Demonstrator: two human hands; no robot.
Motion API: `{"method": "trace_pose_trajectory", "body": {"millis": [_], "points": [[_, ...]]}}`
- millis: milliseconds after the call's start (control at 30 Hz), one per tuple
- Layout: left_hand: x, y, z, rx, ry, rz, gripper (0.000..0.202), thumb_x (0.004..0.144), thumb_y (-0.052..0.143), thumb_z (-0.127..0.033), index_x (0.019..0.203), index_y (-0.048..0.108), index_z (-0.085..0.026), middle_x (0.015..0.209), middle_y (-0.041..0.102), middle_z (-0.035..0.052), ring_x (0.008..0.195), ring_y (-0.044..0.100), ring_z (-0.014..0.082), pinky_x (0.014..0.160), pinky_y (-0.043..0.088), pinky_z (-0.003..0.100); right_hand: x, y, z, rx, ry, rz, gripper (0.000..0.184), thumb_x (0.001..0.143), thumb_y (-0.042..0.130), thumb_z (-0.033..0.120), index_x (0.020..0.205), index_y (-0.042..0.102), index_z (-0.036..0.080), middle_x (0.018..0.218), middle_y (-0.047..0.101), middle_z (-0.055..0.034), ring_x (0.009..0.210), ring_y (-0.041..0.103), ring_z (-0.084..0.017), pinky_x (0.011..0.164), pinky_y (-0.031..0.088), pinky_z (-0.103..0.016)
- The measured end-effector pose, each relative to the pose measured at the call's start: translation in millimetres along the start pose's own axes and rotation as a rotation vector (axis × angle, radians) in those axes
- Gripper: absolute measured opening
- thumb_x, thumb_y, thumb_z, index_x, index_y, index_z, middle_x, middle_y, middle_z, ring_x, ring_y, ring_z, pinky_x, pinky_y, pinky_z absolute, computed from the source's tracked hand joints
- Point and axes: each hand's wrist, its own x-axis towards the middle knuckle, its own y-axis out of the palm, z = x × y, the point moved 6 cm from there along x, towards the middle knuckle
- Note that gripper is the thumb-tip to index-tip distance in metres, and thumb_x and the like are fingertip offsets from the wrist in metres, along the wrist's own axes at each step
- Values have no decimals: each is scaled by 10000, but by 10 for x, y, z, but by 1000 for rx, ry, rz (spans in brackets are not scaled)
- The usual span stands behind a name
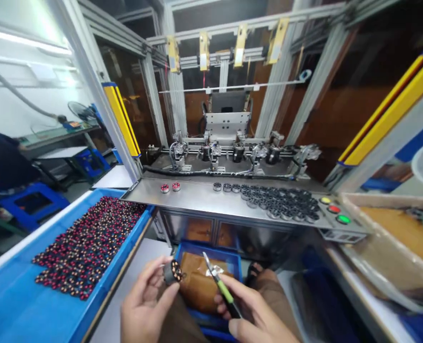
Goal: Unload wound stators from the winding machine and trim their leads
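My left hand (149,297) is closed around a small wound motor stator (172,272), a dark round part with copper windings turned toward the right. In my right hand (250,305) is a slim knife-like tool (224,289) with a green-and-black handle. Its narrow metal end points up and left, apart from the stator. Whether the tool has one blade or two is unclear. Below both hands, a blue crate (238,259) on the floor holds brown wrapping (197,297) and a white scrap.
A blue tray (11,305) at left holds many red-and-copper stators. On the metal ledge (193,200) sit two red parts (165,188) and rows of black ones (286,200). A machine with push buttons (343,219) stands ahead. At right is a cardboard box (383,257).
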Motion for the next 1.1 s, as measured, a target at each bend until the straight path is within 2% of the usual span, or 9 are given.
{"method": "trace_pose_trajectory", "body": {"millis": [100,167,300,467,533,600,733,867,1100], "points": [[-47,-93,158,-227,-302,13,536,720,811,-200,1222,631,-253,1121,710,76,946,737,220,844,600,293,425,-87,413,-377,-61,26,682,759,598,306,1421,507,171,1308,632,-137,1164,618,-276,1063,438,-456],[-102,-208,181,-292,-408,20,580,700,824,-225,1241,614,-229,1092,704,85,948,736,226,865,583,301,883,-200,769,-683,-173,-67,662,757,569,311,1402,531,164,1331,624,-132,1224,581,-293,1085,414,-453],[-113,-673,152,6,-418,60,554,742,755,-295,1252,582,-164,1060,720,130,981,728,249,882,573,364,1993,-406,1098,-1272,-113,-371,634,753,551,310,1361,573,132,1257,669,-158,1164,624,-308,992,474,-383],[34,-1930,214,423,-423,-188,425,703,770,-250,1110,660,-195,1049,723,79,998,677,233,939,536,434,2856,-371,982,-1413,-89,-414,505,715,624,339,1117,722,49,1049,694,-301,1005,660,-445,757,504,-467],[133,-2488,326,578,-464,-265,402,699,794,-242,1077,667,-187,982,710,55,942,659,217,931,532,452,2971,-388,922,-1446,-114,-442,496,765,602,383,1110,731,51,1086,678,-320,1033,650,-444,746,489,-470],[283,-2982,499,705,-516,-308,313,825,715,-287,1095,643,-148,1052,681,70,970,652,216,901,536,459,3040,-409,862,-1481,-150,-448,511,821,560,418,1138,723,51,1159,653,-324,1101,628,-419,789,477,-461],[686,-3643,891,877,-587,-344,340,923,603,-343,1208,592,-158,1223,622,98,1054,633,231,884,548,452,3127,-439,759,-1522,-221,-428,512,865,511,442,1131,722,57,1177,644,-322,1150,603,-394,859,464,-450],[999,-3864,1200,939,-598,-349,360,923,603,-344,1234,581,-164,1246,612,102,1066,630,236,889,548,457,3138,-452,737,-1521,-304,-452,508,853,488,438,1106,721,64,1162,660,-300,1142,592,-398,893,478,-469],[1180,-3834,1462,922,-554,-378,365,924,603,-340,1243,575,-165,1250,612,104,1062,633,234,884,552,454,3087,-438,737,-1507,-316,-505,515,816,474,444,1094,714,83,1126,681,-236,1079,609,-374,925,482,-478]]}}
